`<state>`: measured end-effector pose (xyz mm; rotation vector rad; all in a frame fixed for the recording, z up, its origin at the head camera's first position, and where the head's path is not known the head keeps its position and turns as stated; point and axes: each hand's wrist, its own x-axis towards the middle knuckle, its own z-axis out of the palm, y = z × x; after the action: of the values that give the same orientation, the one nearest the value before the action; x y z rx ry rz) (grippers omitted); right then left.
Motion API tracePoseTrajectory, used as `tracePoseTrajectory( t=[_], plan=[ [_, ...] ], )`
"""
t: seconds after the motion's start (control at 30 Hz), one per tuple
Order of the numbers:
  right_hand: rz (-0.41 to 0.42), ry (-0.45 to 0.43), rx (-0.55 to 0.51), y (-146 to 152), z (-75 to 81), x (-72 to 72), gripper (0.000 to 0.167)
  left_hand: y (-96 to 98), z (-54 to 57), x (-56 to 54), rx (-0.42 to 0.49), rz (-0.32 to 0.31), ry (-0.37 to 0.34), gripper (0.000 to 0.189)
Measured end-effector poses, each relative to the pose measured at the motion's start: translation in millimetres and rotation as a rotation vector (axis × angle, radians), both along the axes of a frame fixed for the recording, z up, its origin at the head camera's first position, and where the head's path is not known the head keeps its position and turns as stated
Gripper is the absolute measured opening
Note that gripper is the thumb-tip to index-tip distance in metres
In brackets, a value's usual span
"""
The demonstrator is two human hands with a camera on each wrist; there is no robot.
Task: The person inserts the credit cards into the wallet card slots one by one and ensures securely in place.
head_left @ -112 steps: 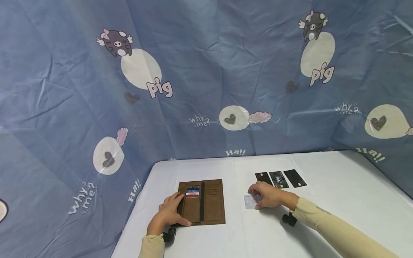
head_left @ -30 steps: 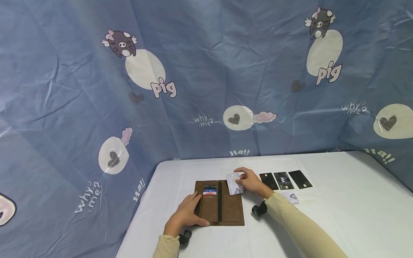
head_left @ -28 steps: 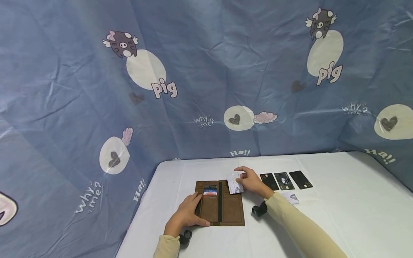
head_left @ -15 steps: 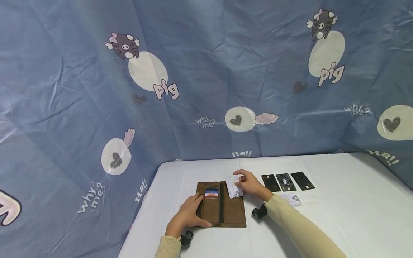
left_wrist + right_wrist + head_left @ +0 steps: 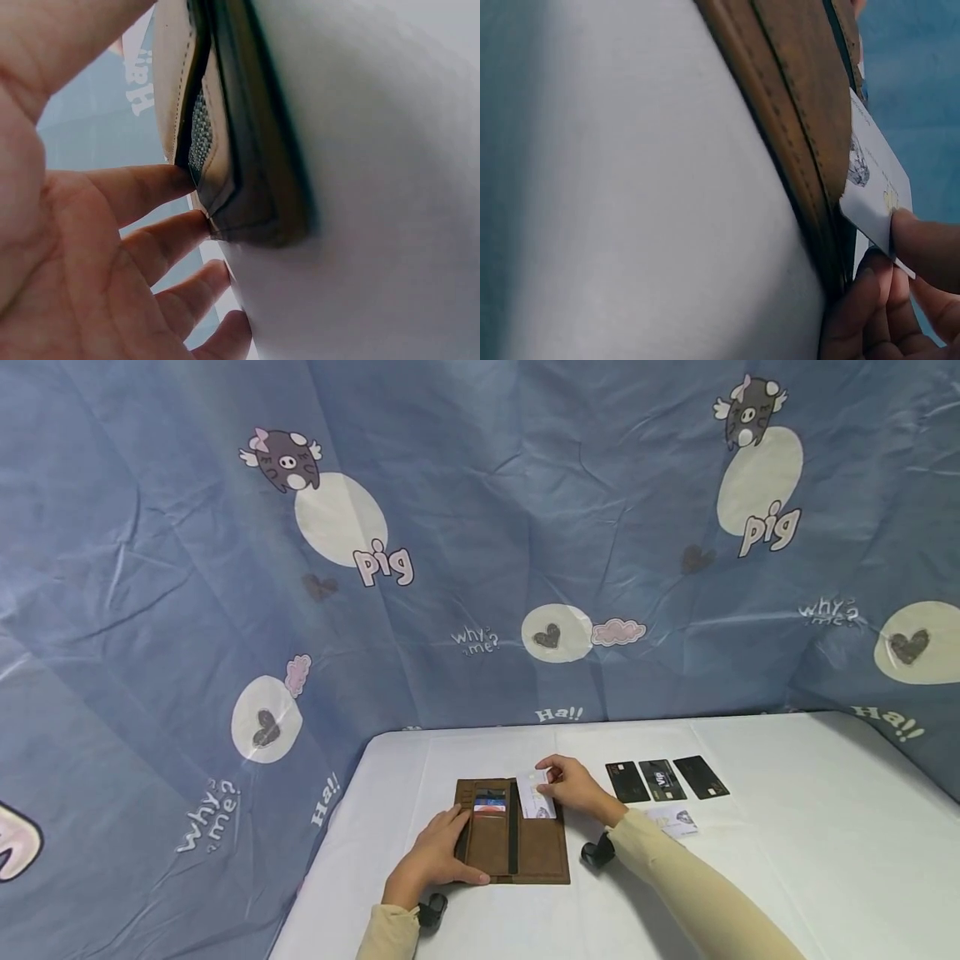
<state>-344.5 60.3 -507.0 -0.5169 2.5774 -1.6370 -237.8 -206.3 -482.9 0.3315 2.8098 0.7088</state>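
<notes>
A brown long wallet [image 5: 542, 852] lies unfolded on the white table, a dark strap [image 5: 513, 835] down its middle. My left hand [image 5: 431, 857] rests at its left side, fingers extended along the edge and thumb on the bottom edge. In the left wrist view, the fingertips [image 5: 196, 223] touch the wallet's corner. Between thumb and fingers, my right hand [image 5: 576, 789] pinches a white card [image 5: 534, 797] over the upper part of the wallet's right half. In the right wrist view, the card's lower edge is right against the leather. Colourful cards [image 5: 490, 805] sit in the left half's pocket.
Right of the wallet lie three dark cards in a row: one black card [image 5: 627, 782], a VIP card [image 5: 662, 779] and another black card [image 5: 701, 777]. Another white card [image 5: 675, 821] lies below them, partly behind the right sleeve. A blue printed curtain [image 5: 465, 527] hangs behind the table.
My right hand has brought a white card from the table over to the wallet. Over the last second the card shifted slightly left and straightened. My left hand stays at the wallet's left edge.
</notes>
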Motion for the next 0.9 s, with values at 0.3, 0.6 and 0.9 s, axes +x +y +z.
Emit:
tracePoseTrajectory(
  t=[0.3,0.6,0.9],
  plan=[
    [-0.045,-0.013,0.066,2.0,-0.6,4.6,0.027,3.1,-3.4,-1.3,0.009,-0.001,0.008,0.112],
    [0.050,0.046,0.130,4.3,-1.7,7.0,0.031,-4.0,-1.3,-1.7,0.004,0.026,0.010,0.114],
    [0.114,-0.002,0.151,10.9,-0.7,13.9,0.029,-1.3,-6.4,-3.1,0.009,0.026,0.017,0.114]
  ],
)
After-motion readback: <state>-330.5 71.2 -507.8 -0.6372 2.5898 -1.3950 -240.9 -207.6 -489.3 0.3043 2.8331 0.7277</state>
